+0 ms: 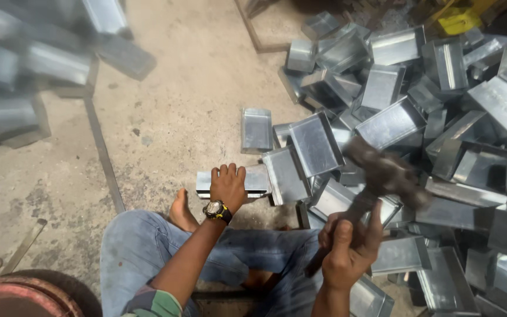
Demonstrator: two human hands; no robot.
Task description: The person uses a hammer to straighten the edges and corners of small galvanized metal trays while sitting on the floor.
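My left hand [228,185], with a wristwatch on the wrist, lies flat with fingers spread on a folded sheet-metal piece [256,181] that rests on the concrete floor in front of my knees. My right hand [347,249] is closed round the handle of a hammer [382,173], whose dark head is raised and blurred above the pile of metal pieces. I sit on the floor in blue jeans, one bare foot [182,211] beside the held piece.
A large heap of shiny folded metal trays [441,117] fills the right side. A single tray [256,129] lies apart on the floor. More metal pieces [24,64] are stacked top left. Thin metal strips [104,155] lie on the floor.
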